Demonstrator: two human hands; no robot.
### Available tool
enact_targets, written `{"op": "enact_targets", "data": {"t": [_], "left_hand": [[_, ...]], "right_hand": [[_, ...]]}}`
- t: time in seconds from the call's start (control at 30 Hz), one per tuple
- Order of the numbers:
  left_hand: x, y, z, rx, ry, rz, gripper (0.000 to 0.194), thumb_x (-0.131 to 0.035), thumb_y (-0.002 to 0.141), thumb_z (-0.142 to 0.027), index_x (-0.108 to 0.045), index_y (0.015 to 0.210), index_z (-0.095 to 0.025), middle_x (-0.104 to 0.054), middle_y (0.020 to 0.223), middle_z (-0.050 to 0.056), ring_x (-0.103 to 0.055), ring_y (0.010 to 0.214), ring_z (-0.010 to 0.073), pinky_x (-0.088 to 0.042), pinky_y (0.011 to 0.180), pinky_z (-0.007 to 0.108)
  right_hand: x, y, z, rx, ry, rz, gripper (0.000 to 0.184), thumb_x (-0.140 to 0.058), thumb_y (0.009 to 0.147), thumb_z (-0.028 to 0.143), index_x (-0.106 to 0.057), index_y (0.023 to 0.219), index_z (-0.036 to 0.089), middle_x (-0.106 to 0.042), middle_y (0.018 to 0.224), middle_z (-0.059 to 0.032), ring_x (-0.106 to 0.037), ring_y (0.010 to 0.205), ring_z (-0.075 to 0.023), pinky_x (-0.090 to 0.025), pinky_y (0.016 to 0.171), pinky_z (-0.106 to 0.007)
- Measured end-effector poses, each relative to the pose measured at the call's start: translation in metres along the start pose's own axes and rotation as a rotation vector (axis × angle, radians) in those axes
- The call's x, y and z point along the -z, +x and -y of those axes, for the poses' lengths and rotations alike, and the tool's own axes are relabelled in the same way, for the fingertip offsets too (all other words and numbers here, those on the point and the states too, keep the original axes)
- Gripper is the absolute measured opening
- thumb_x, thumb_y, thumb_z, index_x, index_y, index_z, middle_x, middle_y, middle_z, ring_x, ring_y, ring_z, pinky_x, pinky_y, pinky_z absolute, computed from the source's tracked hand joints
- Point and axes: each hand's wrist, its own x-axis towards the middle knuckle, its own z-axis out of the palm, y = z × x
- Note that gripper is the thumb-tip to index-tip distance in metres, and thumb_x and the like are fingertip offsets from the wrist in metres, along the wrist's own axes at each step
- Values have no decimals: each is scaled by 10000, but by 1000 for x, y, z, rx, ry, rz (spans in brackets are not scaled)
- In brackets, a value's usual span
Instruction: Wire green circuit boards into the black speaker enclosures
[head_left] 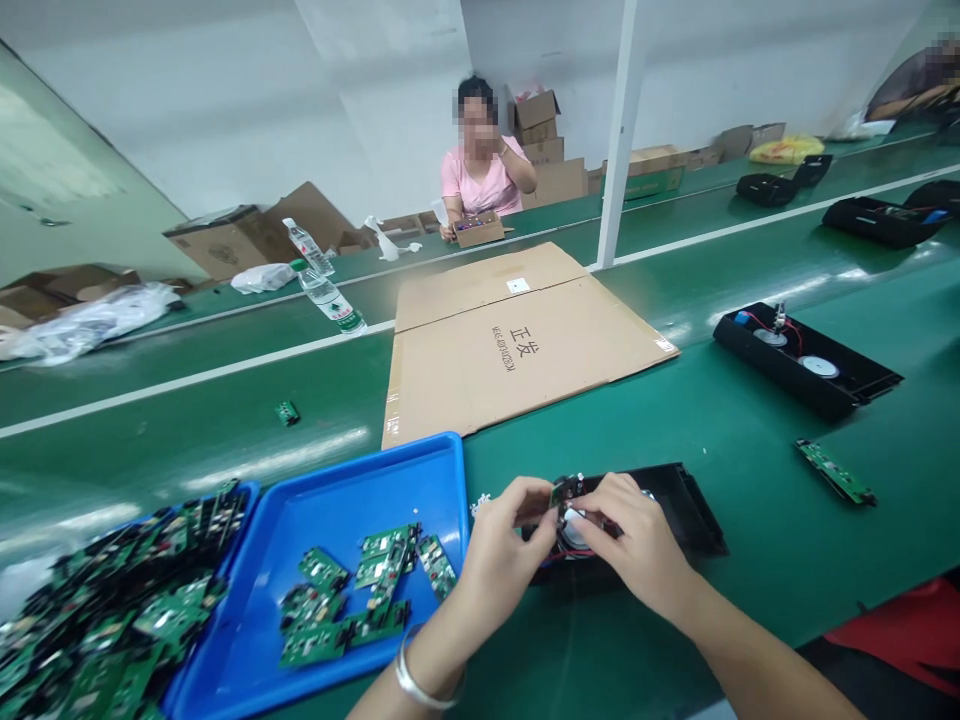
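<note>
A black speaker housing (pixel 686 505) lies on the green bench in front of me, with a white round speaker cone (pixel 576 530) and red wires partly visible inside. My left hand (pixel 495 535) reaches over its left end, thumb and fingers pinched on a small circuit board (pixel 557 495) standing above the housing. My right hand (pixel 637 535) comes in from the other side, fingers closed close to the board; what its fingertips grip is hidden. To the left, several green circuit boards (pixel 315 640) lie in a blue tray (pixel 457 460).
A heap of boards (pixel 112 610) fills another tray at far left. Flat cardboard (pixel 465 370) lies ahead. At right are another open housing (pixel 795 370) and a loose board (pixel 834 472). Bottles (pixel 330 300) and a post (pixel 619 140) stand beyond; a person (pixel 484 180) sits opposite.
</note>
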Motion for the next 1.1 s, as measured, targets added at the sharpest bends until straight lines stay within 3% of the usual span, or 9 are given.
{"op": "enact_targets", "data": {"t": [0.07, 0.17, 0.27, 0.43, 0.57, 0.7, 0.77, 0.9, 1.1], "left_hand": [[8, 0, -2, 27, 29, -25, 233, -562, 791, -165, -622, 1015, -180, -707, 842, 24, -684, 734, 141, -574, 694, 234], [26, -6, -4, -6, 181, -61, 335, -550, 807, -201, -603, 1138, -200, -706, 919, 44, -685, 775, 162, -577, 710, 266], [43, -20, -7, -30, 342, -44, 224, -515, 847, -235, -643, 1031, -240, -709, 962, 42, -680, 869, 189, -565, 745, 281], [52, -50, -19, 55, 429, -45, 245, -498, 847, -295, -588, 1073, -270, -716, 979, 61, -688, 851, 226, -543, 552, 244], [34, -73, -33, 315, 174, -38, 143, -545, 821, -375, -591, 902, -265, -688, 724, 25, -661, 651, 192, -549, 586, 272], [-6, -75, -32, 507, -338, 71, 210, -626, 784, -400, -525, 833, -223, -667, 741, 19, -655, 680, 170, -568, 632, 282], [-27, -67, -25, 514, -457, 35, 250, -633, 790, -400, -493, 880, -213, -673, 819, 31, -667, 767, 180, -579, 710, 319], [-55, -49, -11, 389, -297, -166, 201, -533, 864, -365, -474, 979, -212, -673, 915, 46, -673, 856, 191, -569, 799, 359], [-64, -40, -1, 312, -125, -249, 181, -469, 892, -321, -460, 1038, -216, -697, 990, 66, -696, 870, 204, -579, 792, 347]], "right_hand": [[20, 0, -6, -106, 21, 175, 183, -474, 933, 288, -641, 940, 212, -667, 843, -27, -598, 799, -165, -461, 698, -282], [47, -4, -23, -213, -121, 253, 218, -431, 942, 261, -647, 926, 237, -682, 884, -22, -628, 779, -168, -465, 656, -272], [59, -10, -42, -169, -270, 298, 184, -479, 895, 214, -632, 797, 240, -656, 736, -11, -605, 613, -159, -396, 518, -255], [60, -16, -55, -91, -448, 457, 147, -593, 747, 81, -559, 711, 219, -588, 600, 7, -513, 453, -139, -225, 410, -251], [65, -20, -56, -14, -298, 431, 216, -512, 764, 33, -574, 695, 228, -550, 563, 23, -477, 429, -116, -239, 426, -248], [67, -16, -55, 31, -111, 495, 266, -479, 796, 52, -603, 642, 230, -590, 630, 14, -540, 513, -118, -338, 461, -235], [63, -10, -53, 17, -51, 499, 290, -443, 825, 50, -643, 717, 230, -629, 721, 0, -589, 608, -129, -425, 523, -233], [48, -5, -44, 3, 70, 361, 302, -413, 881, 98, -684, 933, 221, -638, 1028, -71, -627, 857, -172, -529, 698, -287], [25, -16, -40, -58, 169, 249, 172, -500, 896, 154, -658, 853, 205, -679, 781, -24, -625, 692, -151, -514, 625, -270]]}}
